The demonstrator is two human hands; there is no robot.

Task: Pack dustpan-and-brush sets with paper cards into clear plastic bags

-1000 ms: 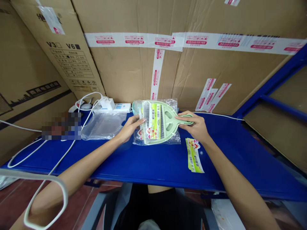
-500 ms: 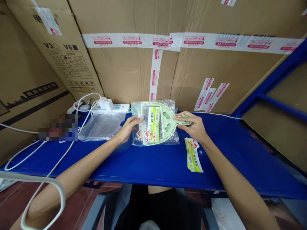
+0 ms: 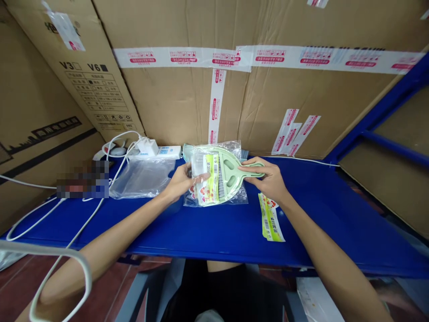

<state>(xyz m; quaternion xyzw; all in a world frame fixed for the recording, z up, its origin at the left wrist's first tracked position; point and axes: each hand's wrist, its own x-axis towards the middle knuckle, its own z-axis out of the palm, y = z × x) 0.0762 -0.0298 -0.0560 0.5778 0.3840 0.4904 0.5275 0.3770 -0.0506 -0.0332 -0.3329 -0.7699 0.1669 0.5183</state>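
A pale green dustpan and brush set (image 3: 234,173) is held slightly above the blue table, its grey bristles visible beside a yellow-green label card (image 3: 212,180). My right hand (image 3: 268,176) grips its handle, fingers wrapped round it. At the opposite end, my left hand (image 3: 182,182) pinches the set's edge, thumb lying over the label side. Clear film seems to cover part of it. Underneath lies a crinkled clear bag (image 3: 239,197) with another label partly showing. Just below my right wrist rests a small stack of label cards (image 3: 271,219).
Flat clear plastic bags (image 3: 144,176) lie left on the blue table (image 3: 208,232). Behind them are a white power strip (image 3: 169,152) and plugs. A white cable (image 3: 89,210) loops across the left side. Taped cardboard (image 3: 167,103) walls the back; a blue metal frame (image 3: 378,112) stands right.
The dustpan and brush set has turned slightly and moved a little left, showing its bristles more. My left thumb has slid further onto the label side. My right hand keeps the handle.
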